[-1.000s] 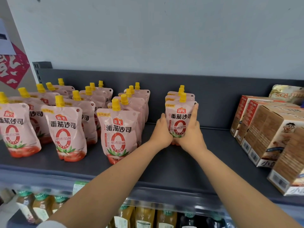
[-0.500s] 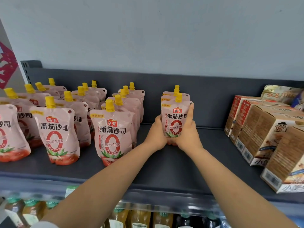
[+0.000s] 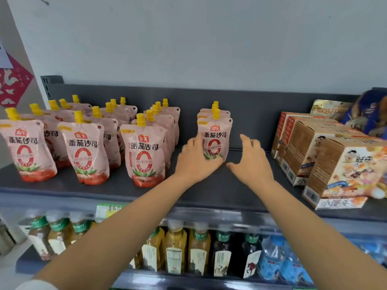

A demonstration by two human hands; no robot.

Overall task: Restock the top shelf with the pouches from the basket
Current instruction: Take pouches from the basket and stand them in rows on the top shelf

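Observation:
Pink pouches with yellow caps stand in rows on the dark top shelf (image 3: 117,190). The rightmost row's front pouch (image 3: 216,139) stands upright with two more behind it. My left hand (image 3: 196,159) touches that pouch's lower left side, fingers loosely bent. My right hand (image 3: 250,159) hovers just right of the pouch with spread fingers, holding nothing. Further rows of pouches (image 3: 144,151) fill the shelf's left half. No basket is in view.
Brown snack boxes (image 3: 326,155) line the shelf's right end, with a bag (image 3: 330,109) behind them. Bare shelf lies between the right pouch row and the boxes. Drink bottles (image 3: 196,252) fill the shelf below. A red paper decoration (image 3: 12,84) hangs at left.
Both hands gripped the front pouch of the right row before. Now my right hand has let go and drawn away to the right, and my left hand has loosened.

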